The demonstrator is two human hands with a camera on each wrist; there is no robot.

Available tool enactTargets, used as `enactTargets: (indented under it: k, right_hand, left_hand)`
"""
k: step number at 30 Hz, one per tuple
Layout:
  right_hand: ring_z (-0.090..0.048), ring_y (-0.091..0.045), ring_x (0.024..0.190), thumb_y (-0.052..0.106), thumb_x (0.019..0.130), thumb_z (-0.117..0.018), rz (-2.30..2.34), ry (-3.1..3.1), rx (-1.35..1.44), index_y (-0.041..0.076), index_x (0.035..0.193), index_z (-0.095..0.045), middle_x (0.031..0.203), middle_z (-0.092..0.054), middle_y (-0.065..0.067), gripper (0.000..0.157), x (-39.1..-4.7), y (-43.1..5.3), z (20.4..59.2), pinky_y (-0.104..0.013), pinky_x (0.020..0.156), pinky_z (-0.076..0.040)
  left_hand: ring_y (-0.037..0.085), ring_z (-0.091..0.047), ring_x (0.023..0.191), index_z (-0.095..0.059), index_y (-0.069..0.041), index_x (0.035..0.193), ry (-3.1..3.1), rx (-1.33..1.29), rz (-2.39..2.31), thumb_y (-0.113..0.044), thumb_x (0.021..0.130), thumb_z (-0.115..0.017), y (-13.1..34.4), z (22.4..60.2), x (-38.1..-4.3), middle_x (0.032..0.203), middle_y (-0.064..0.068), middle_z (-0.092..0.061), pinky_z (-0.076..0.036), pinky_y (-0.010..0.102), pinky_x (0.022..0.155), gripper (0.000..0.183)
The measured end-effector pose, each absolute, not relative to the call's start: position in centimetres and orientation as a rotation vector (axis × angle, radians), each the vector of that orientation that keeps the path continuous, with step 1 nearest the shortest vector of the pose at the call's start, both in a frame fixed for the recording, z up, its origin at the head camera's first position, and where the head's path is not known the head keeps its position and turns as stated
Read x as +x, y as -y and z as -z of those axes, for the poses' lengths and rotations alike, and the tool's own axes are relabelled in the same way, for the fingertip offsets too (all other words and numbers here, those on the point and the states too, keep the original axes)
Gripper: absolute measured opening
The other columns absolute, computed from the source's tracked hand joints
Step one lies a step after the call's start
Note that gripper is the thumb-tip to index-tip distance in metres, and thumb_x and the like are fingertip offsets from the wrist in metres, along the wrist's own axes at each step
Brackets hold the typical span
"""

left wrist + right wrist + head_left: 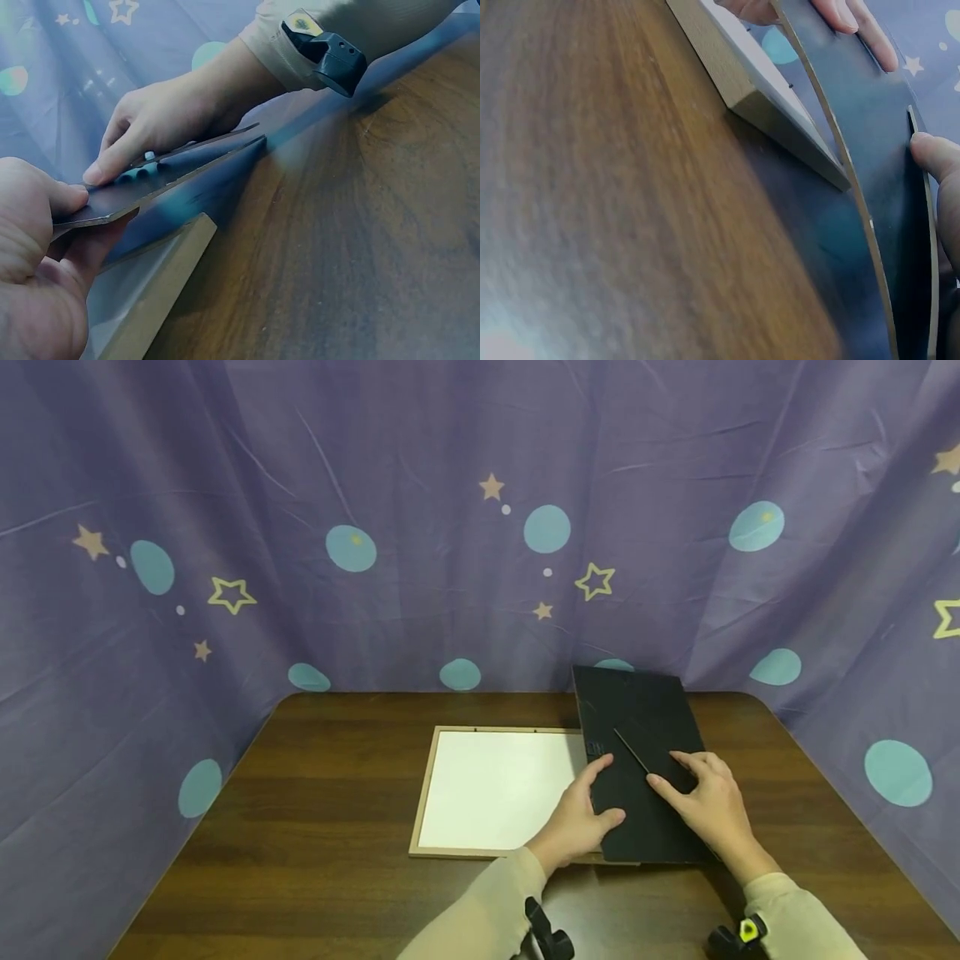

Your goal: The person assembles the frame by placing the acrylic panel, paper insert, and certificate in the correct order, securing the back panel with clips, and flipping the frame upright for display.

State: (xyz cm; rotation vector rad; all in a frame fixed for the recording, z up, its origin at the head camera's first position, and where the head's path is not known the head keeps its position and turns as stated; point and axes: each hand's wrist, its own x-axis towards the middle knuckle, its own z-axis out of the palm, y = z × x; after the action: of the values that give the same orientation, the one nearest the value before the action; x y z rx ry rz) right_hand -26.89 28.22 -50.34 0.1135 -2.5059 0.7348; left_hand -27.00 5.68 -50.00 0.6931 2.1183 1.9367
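Note:
A black picture-frame backboard (637,702) is held tilted over the right part of a light wooden frame (426,793) with a white inside. My left hand (573,822) grips the board's left edge; in the left wrist view its thumb (67,196) lies on top and fingers are beneath. A thin stand leg (932,247) stands partly away from the board's face. My right hand (716,802) pinches this leg, with the thumb (934,154) at its edge. Part of the right hand's grip is hidden behind the leg.
The frame lies flat on a brown wooden table (300,827), with two small dark tabs on its far rim. A purple curtain (420,610) with stars and blue ovals hangs behind and at both sides. Each wrist wears a black camera strap (551,935).

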Motion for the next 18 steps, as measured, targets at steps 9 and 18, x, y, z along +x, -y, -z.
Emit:
enactTargets:
  k: [9, 18]
  right_hand:
    - [-0.042, -0.036, 0.112, 0.042, 0.077, -0.080, -0.775, 2.454, 0.212, 0.008, 0.128, -0.060, 0.121, -0.049, -0.014, 0.065, -27.0, -27.6, 49.9, -0.055, 0.086, -0.038]
    - [-0.040, -0.048, 0.122, 0.039, 0.084, -0.073, -0.989, 2.491, 0.154, 0.010, 0.152, -0.023, 0.145, -0.031, -0.026, 0.089, -26.8, -27.3, 49.2, -0.065, 0.089, -0.037]
  left_hand:
    - [0.011, -0.059, 0.112, -0.030, -0.028, 0.150, -2.014, 0.756, -1.989, 0.003, 0.089, -0.064, -3.6, 49.2, -27.3, 0.132, 0.002, -0.055, -0.050, 0.025, 0.088, 0.076]
    - [0.013, -0.031, 0.138, -0.030, -0.028, 0.150, -2.212, 0.876, -1.885, -0.003, 0.089, -0.067, 0.1, 47.2, -26.8, 0.153, -0.008, -0.029, -0.035, 0.038, 0.108, 0.075]
